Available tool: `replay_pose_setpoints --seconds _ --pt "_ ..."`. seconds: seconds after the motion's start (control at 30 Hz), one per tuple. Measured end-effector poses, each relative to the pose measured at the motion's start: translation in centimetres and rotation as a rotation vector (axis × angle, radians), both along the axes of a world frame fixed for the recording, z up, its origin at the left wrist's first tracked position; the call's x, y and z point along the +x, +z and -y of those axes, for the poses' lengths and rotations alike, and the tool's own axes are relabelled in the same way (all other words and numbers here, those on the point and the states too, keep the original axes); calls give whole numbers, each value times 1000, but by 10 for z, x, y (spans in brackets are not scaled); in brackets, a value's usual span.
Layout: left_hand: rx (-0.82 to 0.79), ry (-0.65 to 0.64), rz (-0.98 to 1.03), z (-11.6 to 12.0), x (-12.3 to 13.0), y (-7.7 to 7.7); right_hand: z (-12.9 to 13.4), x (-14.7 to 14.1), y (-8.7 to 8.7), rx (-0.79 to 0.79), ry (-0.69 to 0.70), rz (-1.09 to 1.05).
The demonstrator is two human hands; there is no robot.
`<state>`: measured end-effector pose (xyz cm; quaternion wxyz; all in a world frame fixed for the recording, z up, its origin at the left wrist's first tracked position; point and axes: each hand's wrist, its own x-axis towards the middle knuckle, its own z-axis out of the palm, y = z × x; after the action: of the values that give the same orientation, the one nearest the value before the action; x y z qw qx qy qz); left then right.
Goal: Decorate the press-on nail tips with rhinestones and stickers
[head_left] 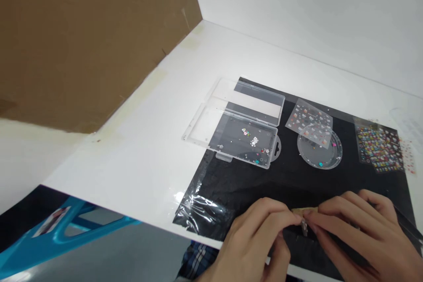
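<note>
Near the front edge of the black mat (238,189), my left hand (257,233) and my right hand (363,229) meet fingertip to fingertip. Both pinch a small silvery piece (304,228), whose kind I cannot make out. Behind the fingertips shows a narrow tan strip (304,209), partly hidden by my fingers. Beyond my hands lies an open clear plastic case (198,130) with small rhinestones and charms in it. To its right, a round clear dish (319,158) holds a few tiny charms, and a sticker sheet (309,116) overlaps its rim.
Colourful sticker sheets (378,150) lie at the mat's right side, near a faint clear plastic piece (410,123). A brown cardboard panel (92,39) stands at the left of the white table (132,158). Below the table edge is a blue plastic seat (62,233).
</note>
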<state>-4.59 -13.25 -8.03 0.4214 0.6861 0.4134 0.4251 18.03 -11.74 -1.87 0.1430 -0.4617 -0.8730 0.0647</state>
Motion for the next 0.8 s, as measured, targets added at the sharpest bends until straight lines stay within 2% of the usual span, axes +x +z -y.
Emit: replay_pose_setpoints --seconds 0.37,0.47,0.63,0.67,0.8 --pt "23 5 6 1 0 0 7 -1 0 -7 1 20" --pt "11 20 -4 3 -1 0 4 1 0 3 -34 -6" --pt "-10 -6 -24 3 -2 -1 -4 7 4 7 157 41" --pt "-15 -4 -28 2 -2 -1 -4 6 4 12 143 31" --pt "11 8 -20 1 -1 -1 9 -6 -2 49 -86 -67"
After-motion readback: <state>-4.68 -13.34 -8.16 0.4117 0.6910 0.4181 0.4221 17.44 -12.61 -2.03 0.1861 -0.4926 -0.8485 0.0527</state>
